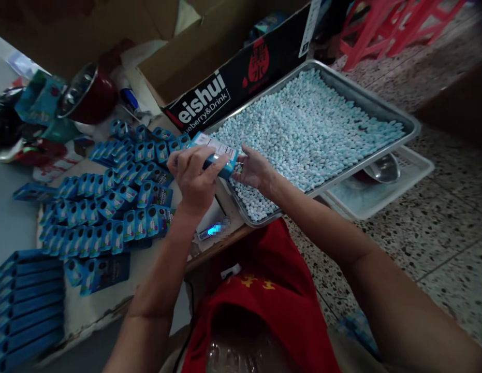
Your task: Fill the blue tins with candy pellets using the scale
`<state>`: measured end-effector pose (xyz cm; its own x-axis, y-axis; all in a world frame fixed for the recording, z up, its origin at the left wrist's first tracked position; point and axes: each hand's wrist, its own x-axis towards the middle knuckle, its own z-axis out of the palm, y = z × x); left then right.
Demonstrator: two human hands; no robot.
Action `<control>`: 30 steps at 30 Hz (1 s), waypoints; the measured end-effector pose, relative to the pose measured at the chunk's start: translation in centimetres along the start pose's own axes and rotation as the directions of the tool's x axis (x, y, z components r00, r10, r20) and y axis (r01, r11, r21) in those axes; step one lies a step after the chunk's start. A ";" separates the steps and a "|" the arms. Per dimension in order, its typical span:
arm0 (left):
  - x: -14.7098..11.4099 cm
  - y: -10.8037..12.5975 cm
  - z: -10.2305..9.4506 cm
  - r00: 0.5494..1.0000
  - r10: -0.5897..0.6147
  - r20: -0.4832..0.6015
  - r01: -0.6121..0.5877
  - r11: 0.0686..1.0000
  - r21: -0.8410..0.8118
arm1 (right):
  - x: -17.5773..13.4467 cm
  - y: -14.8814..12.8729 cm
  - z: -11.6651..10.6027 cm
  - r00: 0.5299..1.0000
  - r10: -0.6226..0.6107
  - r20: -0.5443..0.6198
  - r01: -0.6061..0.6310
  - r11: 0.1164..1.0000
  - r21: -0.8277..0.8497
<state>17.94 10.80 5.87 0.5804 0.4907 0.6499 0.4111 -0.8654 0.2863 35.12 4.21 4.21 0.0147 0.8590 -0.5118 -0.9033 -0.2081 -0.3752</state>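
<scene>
The left hand (192, 178) grips one blue pack (221, 158); the right hand (253, 168) curls loosely at its end, contents impossible to tell. Beside them, one metal tray (409, 122) brims with uncountable pale-blue pellets (303, 129). Dozens of small blue packets (104, 204) crowd the table (89, 308). One open carton (236, 77) adjoins.

Blue packet (224, 152), pale-blue pellets (303, 129), speckled floor (450, 259)
</scene>
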 end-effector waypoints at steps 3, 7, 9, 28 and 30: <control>-0.2 0.2 0.1 1.000 0.012 -0.016 -0.013 1.000 -0.009 | -0.4 -0.1 0.4 0.993 0.044 -0.110 -0.040 0.998 0.040; 0.0 0.0 0.8 0.997 -0.070 -0.018 0.069 0.996 -0.052 | -0.6 -0.3 0.7 0.987 0.083 -0.135 -0.072 0.994 0.086; 0.1 -0.3 1.1 0.995 -0.095 -0.023 0.094 0.993 -0.071 | -0.5 -0.4 0.7 0.985 0.087 -0.151 -0.071 0.991 0.111; -14.1 1.5 -2.8 0.625 -0.778 0.064 0.603 0.430 -0.672 | -1.1 -0.4 -0.6 0.983 -0.175 -0.056 0.149 0.938 -0.314; -14.7 1.8 -3.0 0.634 -0.768 0.092 0.613 0.426 -0.665 | -1.0 -0.5 -0.8 0.976 -0.214 -0.045 0.181 0.904 -0.388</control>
<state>8.04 1.70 -1.07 0.1171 0.9849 0.1272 0.0633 -0.1352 0.9888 35.96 3.10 4.25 0.2275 0.8616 -0.4538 -0.6476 -0.2142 -0.7313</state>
